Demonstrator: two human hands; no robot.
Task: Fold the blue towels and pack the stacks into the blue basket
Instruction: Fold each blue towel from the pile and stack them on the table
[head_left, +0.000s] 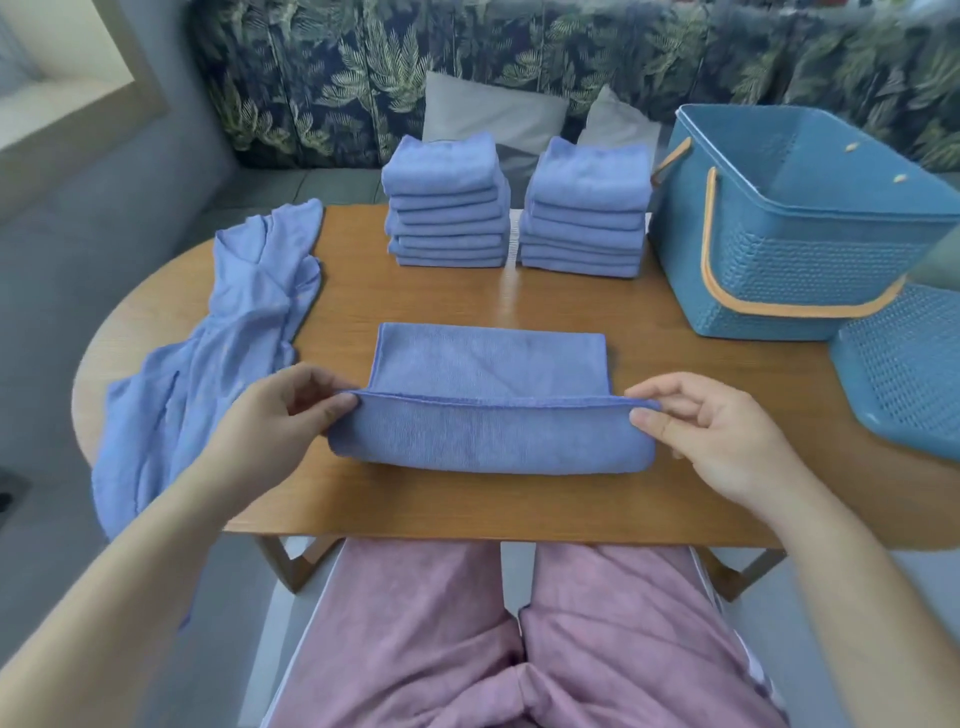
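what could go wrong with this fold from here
1. The left hand and right hand pinch only the end corners of the towel along its lifted edge; if one grip slips, the fold may land crooked.
2. The loose towels hang over the left edge of the table and could slide off.
3. The left stack and right stack are tall and uneven; they might topple on the way to the blue basket.

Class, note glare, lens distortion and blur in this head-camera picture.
Head view: a glare streak on the table between the left stack and right stack. Head view: the wide lens bows the table's edge and tilts the blue basket. Head view: top corners blur; the held towel is sharp.
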